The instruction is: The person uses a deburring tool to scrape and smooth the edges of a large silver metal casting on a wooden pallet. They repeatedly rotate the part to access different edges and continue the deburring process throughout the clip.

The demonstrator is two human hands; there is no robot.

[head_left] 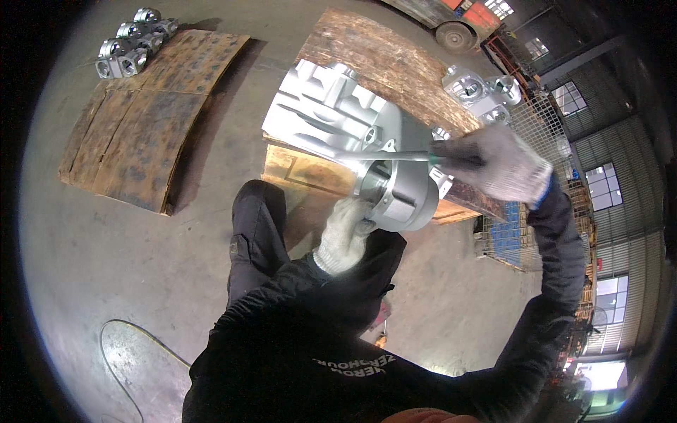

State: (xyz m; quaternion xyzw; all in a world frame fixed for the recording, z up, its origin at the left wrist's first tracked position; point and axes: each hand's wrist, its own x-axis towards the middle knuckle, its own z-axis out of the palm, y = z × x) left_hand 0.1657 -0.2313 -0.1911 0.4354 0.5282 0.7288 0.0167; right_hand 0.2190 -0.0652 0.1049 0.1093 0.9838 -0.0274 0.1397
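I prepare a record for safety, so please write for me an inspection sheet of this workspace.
Surface: wooden worktop, stained and worn.
Job's things: large silver casting on worktop; metal-shafted hand tool crossing over it.
Clutter: smaller castings toward the right; another casting group by the left wooden board.
Hands: gloved left hand at casting's round end; gloved right hand grips tool handle.
Cables: thin cable or hose curving on floor.
Surroundings: grey floor, wire mesh, vehicle wheel.
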